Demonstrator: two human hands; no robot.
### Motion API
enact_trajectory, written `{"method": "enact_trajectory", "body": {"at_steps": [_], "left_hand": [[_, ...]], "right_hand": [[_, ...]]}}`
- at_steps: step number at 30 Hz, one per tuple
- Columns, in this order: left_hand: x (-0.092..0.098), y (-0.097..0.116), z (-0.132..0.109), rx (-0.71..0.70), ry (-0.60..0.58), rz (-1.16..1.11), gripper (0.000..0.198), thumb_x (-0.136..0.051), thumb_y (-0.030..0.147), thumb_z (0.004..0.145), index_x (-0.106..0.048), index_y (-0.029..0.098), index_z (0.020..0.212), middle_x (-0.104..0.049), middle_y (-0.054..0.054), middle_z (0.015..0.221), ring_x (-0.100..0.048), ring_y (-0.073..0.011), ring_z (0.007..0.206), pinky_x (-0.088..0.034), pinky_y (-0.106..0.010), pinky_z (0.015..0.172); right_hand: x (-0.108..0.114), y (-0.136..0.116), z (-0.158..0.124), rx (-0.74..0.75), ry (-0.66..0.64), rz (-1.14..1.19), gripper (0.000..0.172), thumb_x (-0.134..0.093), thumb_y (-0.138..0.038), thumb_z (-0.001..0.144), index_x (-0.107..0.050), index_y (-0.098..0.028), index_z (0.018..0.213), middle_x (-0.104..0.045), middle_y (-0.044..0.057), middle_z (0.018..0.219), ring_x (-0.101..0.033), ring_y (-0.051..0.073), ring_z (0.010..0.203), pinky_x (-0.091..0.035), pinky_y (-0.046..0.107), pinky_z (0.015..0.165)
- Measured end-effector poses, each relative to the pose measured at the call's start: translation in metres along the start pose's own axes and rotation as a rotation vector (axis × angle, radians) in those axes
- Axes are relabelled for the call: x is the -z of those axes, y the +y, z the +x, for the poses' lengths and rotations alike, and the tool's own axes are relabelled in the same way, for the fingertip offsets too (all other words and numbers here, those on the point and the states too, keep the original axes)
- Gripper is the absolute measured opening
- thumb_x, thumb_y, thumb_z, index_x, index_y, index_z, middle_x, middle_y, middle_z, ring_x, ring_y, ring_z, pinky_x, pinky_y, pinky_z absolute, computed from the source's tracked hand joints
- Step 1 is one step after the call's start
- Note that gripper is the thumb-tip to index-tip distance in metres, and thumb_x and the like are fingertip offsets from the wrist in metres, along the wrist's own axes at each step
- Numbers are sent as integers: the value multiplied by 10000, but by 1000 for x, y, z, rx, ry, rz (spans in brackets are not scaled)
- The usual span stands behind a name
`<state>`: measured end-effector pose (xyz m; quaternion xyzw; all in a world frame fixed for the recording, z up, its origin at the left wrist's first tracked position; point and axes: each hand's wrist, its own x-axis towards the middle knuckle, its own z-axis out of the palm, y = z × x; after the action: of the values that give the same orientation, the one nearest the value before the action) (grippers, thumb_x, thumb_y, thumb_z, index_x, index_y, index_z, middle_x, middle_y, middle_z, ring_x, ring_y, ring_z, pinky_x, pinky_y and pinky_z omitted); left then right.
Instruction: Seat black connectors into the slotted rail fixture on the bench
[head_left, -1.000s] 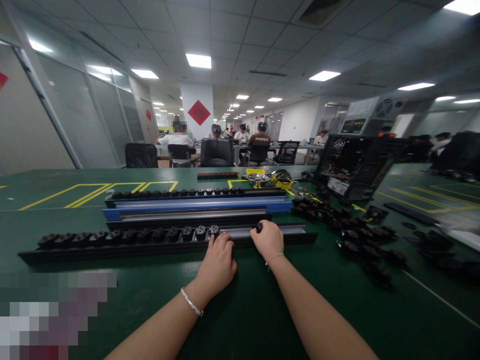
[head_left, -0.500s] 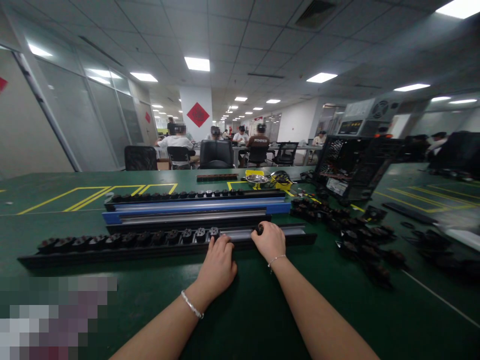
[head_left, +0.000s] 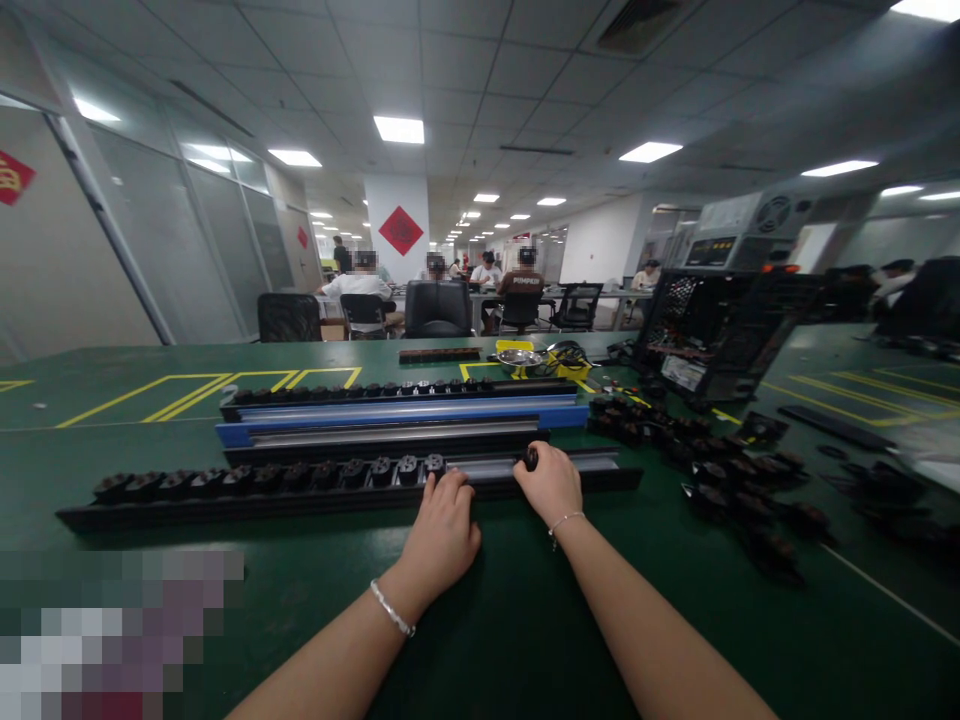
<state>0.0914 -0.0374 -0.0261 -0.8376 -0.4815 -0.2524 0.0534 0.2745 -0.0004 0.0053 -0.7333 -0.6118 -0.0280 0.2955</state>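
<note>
In front of me lies a long black rail (head_left: 247,505) with a silvery channel inside. A row of black round-faced socket modules (head_left: 324,474) fills its left and middle part. My left hand (head_left: 442,525) is closed over the rail's near wall, fingertips beside the last module of the row (head_left: 434,466). Further right, my right hand (head_left: 553,485) pinches a small black piece (head_left: 531,458), seemingly another socket module, at the bare part of the channel (head_left: 487,468). The fingers hide most of that piece.
Behind the rail lie a blue rail (head_left: 405,413) and another row of black modules (head_left: 360,391). Loose black modules (head_left: 720,480) are heaped at the right. An open computer case (head_left: 720,335) stands behind them, near a metal bowl (head_left: 519,358). People sit beyond the table.
The view has shifted slightly, so everything sits a little further right. Both hands keep nearly the same places on the rail, and the right still pinches the black piece.
</note>
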Motion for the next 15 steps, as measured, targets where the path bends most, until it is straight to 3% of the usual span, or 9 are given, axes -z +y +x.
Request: {"method": "enact_trajectory", "body": {"at_steps": [15], "left_hand": [[2, 0, 0, 4, -16, -3, 350, -485, 144, 749, -532, 159, 1096, -509, -134, 1294, -390, -269, 1301, -244, -535, 1118]], "right_hand": [[3, 3, 2, -24, -20, 6, 271, -504, -264, 778, -619, -179, 1009, -665, 83, 987, -561, 217, 998, -368, 305, 827]]}}
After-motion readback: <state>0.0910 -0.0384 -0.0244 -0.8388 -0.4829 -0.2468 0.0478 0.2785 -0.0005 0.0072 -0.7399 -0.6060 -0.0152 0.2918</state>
